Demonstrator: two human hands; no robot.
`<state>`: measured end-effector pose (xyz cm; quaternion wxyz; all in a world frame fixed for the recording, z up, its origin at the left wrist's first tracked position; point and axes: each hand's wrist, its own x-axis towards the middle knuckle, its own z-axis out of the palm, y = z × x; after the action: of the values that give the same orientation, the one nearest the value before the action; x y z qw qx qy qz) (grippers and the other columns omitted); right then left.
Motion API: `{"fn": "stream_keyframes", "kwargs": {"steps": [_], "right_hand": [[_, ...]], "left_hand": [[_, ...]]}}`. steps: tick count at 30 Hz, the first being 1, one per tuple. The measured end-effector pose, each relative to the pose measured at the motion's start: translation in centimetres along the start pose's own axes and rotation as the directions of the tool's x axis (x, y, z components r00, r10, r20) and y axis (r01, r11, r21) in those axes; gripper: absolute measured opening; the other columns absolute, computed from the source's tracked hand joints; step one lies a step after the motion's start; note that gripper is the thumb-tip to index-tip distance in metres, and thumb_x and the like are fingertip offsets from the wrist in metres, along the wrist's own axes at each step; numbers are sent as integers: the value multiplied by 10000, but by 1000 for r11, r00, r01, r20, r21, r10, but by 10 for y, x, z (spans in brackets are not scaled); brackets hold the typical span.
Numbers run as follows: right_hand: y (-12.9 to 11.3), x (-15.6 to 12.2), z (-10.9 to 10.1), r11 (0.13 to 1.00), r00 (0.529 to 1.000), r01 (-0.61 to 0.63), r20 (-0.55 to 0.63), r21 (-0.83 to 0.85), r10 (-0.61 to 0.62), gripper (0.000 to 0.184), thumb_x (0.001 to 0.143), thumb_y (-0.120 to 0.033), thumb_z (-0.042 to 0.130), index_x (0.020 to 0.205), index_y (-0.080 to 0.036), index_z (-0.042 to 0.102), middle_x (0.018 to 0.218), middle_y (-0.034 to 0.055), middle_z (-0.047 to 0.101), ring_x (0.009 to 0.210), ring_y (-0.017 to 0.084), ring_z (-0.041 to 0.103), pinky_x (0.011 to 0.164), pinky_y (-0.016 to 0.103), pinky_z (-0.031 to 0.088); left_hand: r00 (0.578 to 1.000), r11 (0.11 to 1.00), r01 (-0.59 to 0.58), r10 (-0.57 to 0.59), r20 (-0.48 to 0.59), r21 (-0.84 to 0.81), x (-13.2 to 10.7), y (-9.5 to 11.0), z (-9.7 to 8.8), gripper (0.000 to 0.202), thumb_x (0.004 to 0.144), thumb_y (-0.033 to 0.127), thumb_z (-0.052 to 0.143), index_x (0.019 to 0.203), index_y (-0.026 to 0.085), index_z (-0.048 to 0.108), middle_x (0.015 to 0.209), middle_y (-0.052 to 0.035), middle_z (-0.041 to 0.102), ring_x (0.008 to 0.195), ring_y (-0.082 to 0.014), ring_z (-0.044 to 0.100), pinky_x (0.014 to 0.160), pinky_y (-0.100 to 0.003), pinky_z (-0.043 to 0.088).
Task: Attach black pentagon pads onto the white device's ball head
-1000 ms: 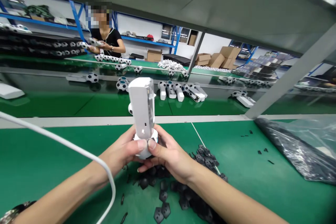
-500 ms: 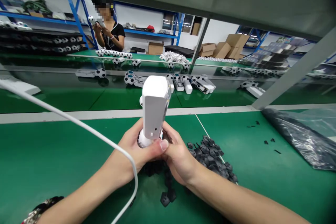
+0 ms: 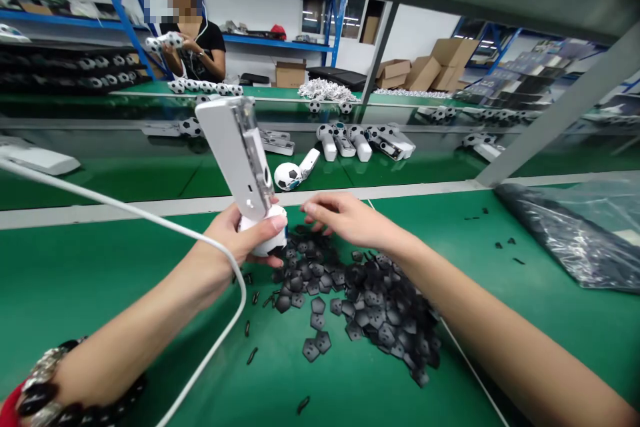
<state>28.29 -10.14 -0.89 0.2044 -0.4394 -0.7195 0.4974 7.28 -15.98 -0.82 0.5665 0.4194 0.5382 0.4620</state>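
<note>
My left hand [image 3: 245,240] is closed round the ball-shaped end of a white toy handle [image 3: 235,157], which tilts up and to the left. My right hand [image 3: 340,217] hovers palm down just right of it, fingers loosely curled over the far edge of a pile of small black pentagon pieces [image 3: 360,300] on the green table. I cannot see anything between its fingers. A white cable [image 3: 150,220] crosses over my left forearm.
A finished toy with a football head [image 3: 295,172] lies just beyond my hands. More such toys [image 3: 360,141] lie on the belt behind. A person [image 3: 193,47] works at the far bench. A plastic bag [image 3: 575,240] lies at the right. A slanted metal post [image 3: 555,113] stands right.
My right hand has let go of the toy and moved right over the black pieces. The toy has tilted left in my left hand. The view has dropped, showing more of the pile.
</note>
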Motion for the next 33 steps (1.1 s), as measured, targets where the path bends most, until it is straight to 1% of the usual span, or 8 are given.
{"fn": "stream_keyframes", "kwargs": {"steps": [2,5,11,15,20,23,26,33], "right_hand": [[6,1,-9,953,1000,-23,-21,-303,17,227,1021,-307,611,999,-128,747,988,81,754,857,158,651,761,281,470],[11,-2,-5,886,994,-46,64,-461,85,214,967,-358,689,957,-157,762,911,54,756,781,160,620,700,293,411],[12,-6,10,837,996,65,84,-544,-23,83,877,-242,769,824,-192,730,875,55,720,776,177,578,652,297,344],[5,-4,6,931,992,106,-30,-348,-124,92,913,-186,685,832,-164,722,789,29,718,711,143,587,663,288,394],[-18,-12,13,892,858,375,-270,-253,-437,230,994,-168,549,997,-173,778,992,51,757,910,168,678,811,316,508],[-23,-19,26,848,797,469,-296,-246,-527,203,1013,-197,579,1046,-208,778,1012,30,777,925,171,706,838,319,544],[-20,-22,36,780,735,528,-280,-337,-618,212,1034,-223,567,1017,-194,777,1005,43,788,877,172,713,822,317,563],[-18,-23,48,735,641,582,-359,-348,-678,220,1044,-196,571,1083,-198,787,1093,44,800,1000,172,749,921,322,603]], "left_hand": [[999,998,50,-50,-15,-25,3,-1,-2,853,506,432,961,1242,194,600,1147,-87,654,925,-208,643,560,-335,681],[996,994,84,-82,32,-74,6,-5,-7,781,584,383,933,1254,195,576,1231,-102,641,950,-204,652,629,-375,705],[985,989,85,-65,160,-118,-1,-5,-6,601,723,293,858,1230,197,550,1135,-58,650,929,-172,661,741,-368,708],[983,997,37,-23,183,-74,-11,-1,0,592,727,315,815,1248,198,558,1110,-47,666,850,-160,668,645,-303,675],[978,1000,-2,2,210,-4,-9,-7,2,747,757,420,794,1423,217,521,1272,-93,668,774,-155,665,519,-239,585],[972,992,-107,92,214,61,-3,-14,-2,862,803,565,788,1538,231,485,1391,-125,666,1044,-242,716,814,-310,641],[967,972,-200,176,183,121,-2,-18,-5,957,809,780,717,1565,242,483,1506,-121,610,1355,-319,616,1193,-432,499],[967,969,-215,193,163,124,-6,-18,-5,1046,748,902,671,1566,276,486,1476,-107,636,1405,-354,579,1250,-475,426]]}}
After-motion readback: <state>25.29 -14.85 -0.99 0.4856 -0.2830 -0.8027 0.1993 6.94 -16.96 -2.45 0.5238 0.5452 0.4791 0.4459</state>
